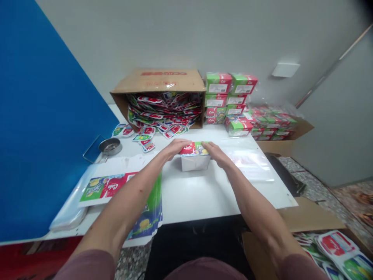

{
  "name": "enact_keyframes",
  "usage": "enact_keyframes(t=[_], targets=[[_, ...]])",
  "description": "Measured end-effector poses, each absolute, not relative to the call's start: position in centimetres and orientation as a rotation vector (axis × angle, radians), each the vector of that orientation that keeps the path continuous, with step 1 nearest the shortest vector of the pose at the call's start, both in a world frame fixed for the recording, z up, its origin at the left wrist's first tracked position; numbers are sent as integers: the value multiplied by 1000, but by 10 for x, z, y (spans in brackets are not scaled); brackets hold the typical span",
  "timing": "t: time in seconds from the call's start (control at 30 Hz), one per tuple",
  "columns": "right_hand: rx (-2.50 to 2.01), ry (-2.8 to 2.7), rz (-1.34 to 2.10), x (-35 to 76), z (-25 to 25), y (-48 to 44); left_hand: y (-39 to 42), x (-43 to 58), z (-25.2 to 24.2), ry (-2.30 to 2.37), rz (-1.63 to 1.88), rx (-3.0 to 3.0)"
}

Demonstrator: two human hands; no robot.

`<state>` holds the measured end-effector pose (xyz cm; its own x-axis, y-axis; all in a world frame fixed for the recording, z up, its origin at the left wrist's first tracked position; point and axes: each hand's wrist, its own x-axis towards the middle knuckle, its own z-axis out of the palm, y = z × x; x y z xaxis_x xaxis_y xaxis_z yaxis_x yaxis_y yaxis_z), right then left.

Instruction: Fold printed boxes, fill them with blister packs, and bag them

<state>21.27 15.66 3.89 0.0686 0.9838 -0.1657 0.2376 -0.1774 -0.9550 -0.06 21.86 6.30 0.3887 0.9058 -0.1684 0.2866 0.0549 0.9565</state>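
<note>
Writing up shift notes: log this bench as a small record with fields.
left hand: bare, on the box's left top edge
right hand: bare, on its right top edge
item: white cardboard box with red-and-green printed top
surface: white table
behind: open brown cardboard carton of printed cards; stacked red-and-green boxes
</note>
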Motion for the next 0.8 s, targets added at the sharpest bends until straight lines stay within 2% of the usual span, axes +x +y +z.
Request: enact_keyframes(t=[0.2,0.43,0.6,0.8], targets=[[-1554,-1277,1001,204,34,139,204,-6,42,1141,801,1477],[-1636,-1669,252,327,36,98,207,-8,44,1157,781,1478],[-1950,-1913,147,393,-17,54,205,-7,44,1183,803,1487],[-1828,-1962,42,385,-65,18,204,-4,47,1239,832,1523]])
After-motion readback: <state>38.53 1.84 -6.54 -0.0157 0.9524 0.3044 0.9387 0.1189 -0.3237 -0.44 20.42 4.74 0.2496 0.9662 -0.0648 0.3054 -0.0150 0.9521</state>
